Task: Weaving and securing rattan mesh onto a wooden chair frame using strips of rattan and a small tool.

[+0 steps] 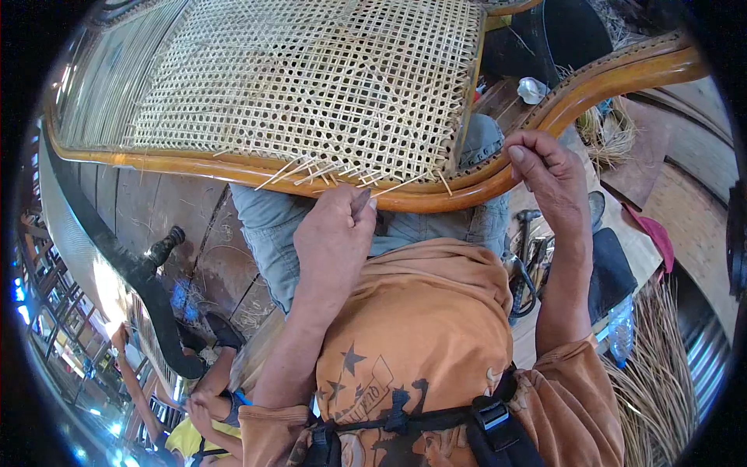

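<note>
A woven cane panel [311, 78] fills a curved, varnished wooden frame [436, 201] across my lap. Along its near edge, several loose cane ends [311, 168] stick out over the wood. My left hand [333, 237] is closed just below these ends, and a small dark blade-like tool [360, 202] shows between its thumb and forefinger. One pale cane strand [401, 185] runs from the rim to that thumb. To the right, beside the frame's bend, my right hand [554, 175] is raised with thumb and fingers pinched together. Whatever it may hold is too small to make out.
Hand tools [533, 253] lie to my right, near a clear plastic bottle [620, 333] and a long bundle of cane strands [654, 381]. Coiled cane [607, 136] lies beyond the frame. At lower left, another person [194, 436] works beside a dark-framed panel [85, 226].
</note>
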Tool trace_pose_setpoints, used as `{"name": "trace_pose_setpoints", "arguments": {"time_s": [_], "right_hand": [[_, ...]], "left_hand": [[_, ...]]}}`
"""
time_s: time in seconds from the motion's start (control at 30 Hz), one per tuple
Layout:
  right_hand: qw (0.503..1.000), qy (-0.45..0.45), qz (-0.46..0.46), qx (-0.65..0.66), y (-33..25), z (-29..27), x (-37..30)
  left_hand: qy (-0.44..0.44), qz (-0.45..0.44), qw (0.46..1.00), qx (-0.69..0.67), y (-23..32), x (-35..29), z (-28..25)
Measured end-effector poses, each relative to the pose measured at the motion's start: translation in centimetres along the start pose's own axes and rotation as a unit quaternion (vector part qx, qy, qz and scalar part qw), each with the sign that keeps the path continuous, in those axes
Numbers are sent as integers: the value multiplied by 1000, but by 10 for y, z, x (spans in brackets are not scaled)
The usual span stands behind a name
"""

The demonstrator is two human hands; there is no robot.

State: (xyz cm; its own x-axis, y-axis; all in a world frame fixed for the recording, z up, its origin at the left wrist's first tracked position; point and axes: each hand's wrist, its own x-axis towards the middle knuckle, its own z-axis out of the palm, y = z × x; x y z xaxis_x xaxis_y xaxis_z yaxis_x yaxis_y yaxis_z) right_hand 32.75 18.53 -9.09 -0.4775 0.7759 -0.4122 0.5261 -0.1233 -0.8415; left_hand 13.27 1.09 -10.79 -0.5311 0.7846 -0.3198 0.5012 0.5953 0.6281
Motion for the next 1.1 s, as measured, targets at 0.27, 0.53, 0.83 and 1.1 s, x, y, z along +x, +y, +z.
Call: {"name": "trace_pose_setpoints", "arguments": {"time_s": [0.27, 0.53, 0.83, 1.1], "right_hand": [[984, 16, 43, 175, 12, -8, 11], [924, -30, -11, 381, 32, -19, 17], [927, -24, -5, 373, 33, -20, 17], [933, -24, -5, 359, 32, -20, 16]], "left_hand": [[-78, -80, 992, -50, 1, 4, -7], [-88, -54, 994, -40, 10, -7, -7], [-72, -22, 992, -99, 18, -17, -4], [-78, -59, 994, -43, -5, -13, 3]]}}
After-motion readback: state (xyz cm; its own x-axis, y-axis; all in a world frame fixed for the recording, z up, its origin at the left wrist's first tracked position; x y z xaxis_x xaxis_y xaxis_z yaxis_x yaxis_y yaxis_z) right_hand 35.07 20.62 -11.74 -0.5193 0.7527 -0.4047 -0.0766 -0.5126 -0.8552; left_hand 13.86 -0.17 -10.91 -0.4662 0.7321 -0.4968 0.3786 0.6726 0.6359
